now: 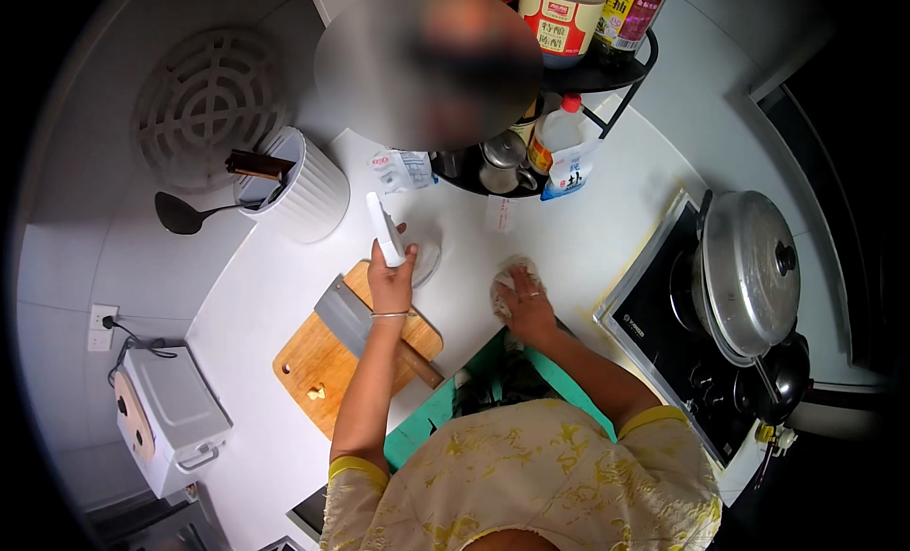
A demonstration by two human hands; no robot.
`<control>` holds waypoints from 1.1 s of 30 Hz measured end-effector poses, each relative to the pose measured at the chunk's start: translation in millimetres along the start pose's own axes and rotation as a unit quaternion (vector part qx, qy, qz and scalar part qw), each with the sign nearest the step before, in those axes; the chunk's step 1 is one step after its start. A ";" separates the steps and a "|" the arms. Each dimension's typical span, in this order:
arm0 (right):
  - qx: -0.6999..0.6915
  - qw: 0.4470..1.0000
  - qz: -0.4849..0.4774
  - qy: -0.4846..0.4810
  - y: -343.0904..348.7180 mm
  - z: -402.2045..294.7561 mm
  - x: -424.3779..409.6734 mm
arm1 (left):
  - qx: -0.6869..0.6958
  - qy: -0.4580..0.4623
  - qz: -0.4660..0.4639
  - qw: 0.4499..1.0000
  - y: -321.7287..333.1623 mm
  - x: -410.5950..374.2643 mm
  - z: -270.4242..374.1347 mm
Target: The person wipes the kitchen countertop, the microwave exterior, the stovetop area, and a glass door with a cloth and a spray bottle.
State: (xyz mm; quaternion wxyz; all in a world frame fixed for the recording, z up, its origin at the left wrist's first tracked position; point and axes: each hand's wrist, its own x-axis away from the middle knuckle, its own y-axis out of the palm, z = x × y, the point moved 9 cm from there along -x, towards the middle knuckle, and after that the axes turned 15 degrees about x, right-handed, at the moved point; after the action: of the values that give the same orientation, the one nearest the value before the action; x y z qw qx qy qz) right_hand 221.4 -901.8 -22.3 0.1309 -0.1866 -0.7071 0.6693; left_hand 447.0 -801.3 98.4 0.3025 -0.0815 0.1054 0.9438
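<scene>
My left hand (391, 281) is closed around a white object (385, 231), whose kind I cannot tell, held above the white countertop (455, 231). Just beside it stands a clear round container (426, 261), partly hidden. Flat on a crumpled pale cloth (503, 295) lies my right hand (527, 305), near the counter's front edge. Under my left forearm, a cleaver (343, 316) with a wooden handle rests on a wooden cutting board (306, 362). Small yellowish pieces (317, 392) lie on the board.
A ribbed white utensil holder (309, 195) with a black ladle (179, 213) stands at the left. Behind is a black rack (604, 80) of bottles, with a salt bag (571, 170). At the right, a lidded metal pot (750, 273) sits on the black stove (654, 323).
</scene>
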 end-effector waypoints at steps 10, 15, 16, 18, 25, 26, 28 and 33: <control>-0.046 0.995 0.030 -0.085 14.7 -39.3 -101.9 | 0.004 0.000 0.074 0.997 -40.7 17.6 82.6; 0.011 0.997 -0.020 -0.079 30.7 -59.2 -165.3 | 0.004 0.079 0.122 0.989 -90.2 61.0 126.1; 0.021 0.997 -0.026 -0.074 37.1 -59.1 -175.7 | 0.004 0.080 0.134 0.988 -99.4 71.9 129.7; 0.015 0.998 -0.002 -0.061 47.5 -49.9 -196.6 | 0.003 0.077 0.170 0.982 -114.1 93.7 135.2; 0.023 0.994 -0.028 -0.099 30.9 -85.7 -179.7 | -0.082 0.080 0.293 0.949 -175.8 187.2 166.5; 0.020 0.995 -0.022 -0.098 35.5 -84.5 -181.3 | -0.085 0.079 0.312 0.943 -181.6 196.9 169.1; 0.008 0.995 0.013 -0.098 34.4 -87.4 -192.0 | -0.097 0.080 0.337 0.933 -193.3 214.7 172.5; 0.001 0.990 0.107 -0.094 26.8 -103.4 -254.6 | -0.127 0.082 0.379 0.913 -208.9 243.2 180.9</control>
State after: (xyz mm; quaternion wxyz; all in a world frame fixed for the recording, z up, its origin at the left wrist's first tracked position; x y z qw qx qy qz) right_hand 496.9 -919.8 -25.3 -0.0080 -0.1971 -0.6914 0.6950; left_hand 358.1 -455.7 188.7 -0.1002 -0.1503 0.0322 0.9830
